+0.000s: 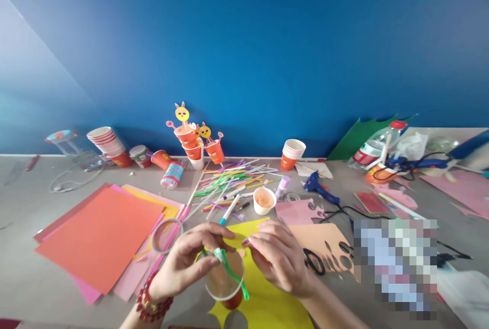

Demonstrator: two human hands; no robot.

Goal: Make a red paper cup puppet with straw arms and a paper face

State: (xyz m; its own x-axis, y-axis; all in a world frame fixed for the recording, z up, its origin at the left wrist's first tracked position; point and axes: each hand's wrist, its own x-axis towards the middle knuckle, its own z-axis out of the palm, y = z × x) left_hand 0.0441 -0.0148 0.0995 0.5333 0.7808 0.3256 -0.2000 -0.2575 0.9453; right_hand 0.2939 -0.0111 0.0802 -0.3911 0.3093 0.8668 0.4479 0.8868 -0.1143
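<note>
My left hand (189, 263) is closed in a pinch on a green bendy straw (232, 272), held over the mouth of an orange paper cup (225, 285). My right hand (278, 255) rests beside the cup with its fingers curled and the fingertips touching the cup's far rim. The cup stands on a yellow paper sheet (263, 298). A red bead bracelet (153, 308) is on my left wrist.
A stack of orange, pink and yellow paper (103, 232) lies at left with a tape ring (167, 236) on it. Several loose straws (229, 181), a marker (230, 209), a white cup (264, 200), a blue glue gun (319, 189), scissors (314, 261), cup stacks (293, 153) and decorated bunny cups (194, 140) stand behind.
</note>
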